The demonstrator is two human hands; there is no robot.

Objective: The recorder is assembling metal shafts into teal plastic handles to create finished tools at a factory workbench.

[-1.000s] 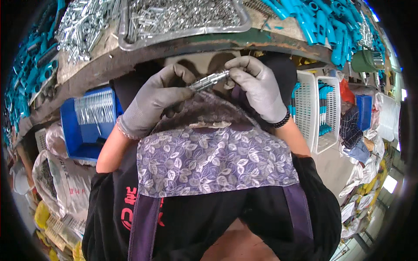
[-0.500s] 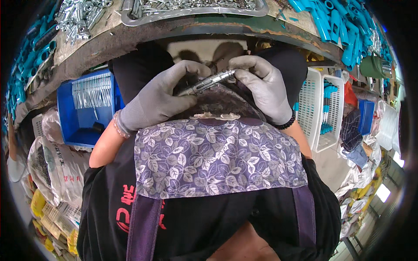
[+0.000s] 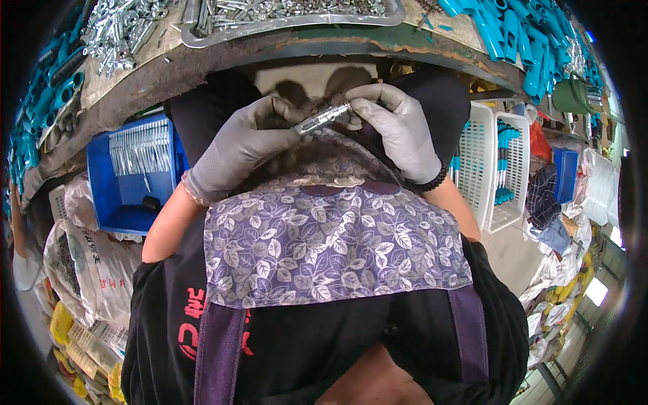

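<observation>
The left hand (image 3: 246,145) gripped a silvery metal cylinder (image 3: 320,121) at twelve o'clock as the right hand (image 3: 399,129) pinched its two-o'clock end, apparently mid-adjustment, with steady alignment likely needed next.

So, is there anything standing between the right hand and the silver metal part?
Nothing visible does, apart from the grey glove: the right hand is at the right end of the silver metal part, whose left end the left hand holds.
</observation>
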